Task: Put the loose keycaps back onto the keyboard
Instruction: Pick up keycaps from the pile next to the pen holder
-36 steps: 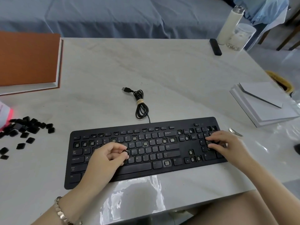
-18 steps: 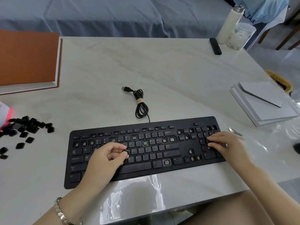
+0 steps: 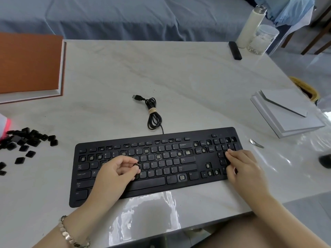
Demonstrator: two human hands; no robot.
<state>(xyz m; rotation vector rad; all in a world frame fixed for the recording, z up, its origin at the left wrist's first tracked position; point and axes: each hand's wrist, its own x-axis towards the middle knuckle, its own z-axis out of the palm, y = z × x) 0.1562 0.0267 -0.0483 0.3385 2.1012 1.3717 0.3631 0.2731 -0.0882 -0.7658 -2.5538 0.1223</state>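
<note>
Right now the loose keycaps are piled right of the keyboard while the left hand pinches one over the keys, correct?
No. The head view shows the loose keycaps piled left of the keyboard, not right. The left hand does pinch one keycap over the keys.

**Home room, bedroom or living area**

Blue sheet-draped bed or sofa (image 3: 125,17) (can't tell which) runs along the far edge of the marble-look table (image 3: 161,68). Clear plastic cover (image 3: 152,212) laps over the table's near edge. White bottle (image 3: 250,24) and glass jar (image 3: 263,40) at far right corner. Wooden chair legs (image 3: 315,43) beyond that corner. Woven basket (image 3: 306,86) below the right edge. Keyboard (image 3: 179,183) lies along the near edge.
</note>
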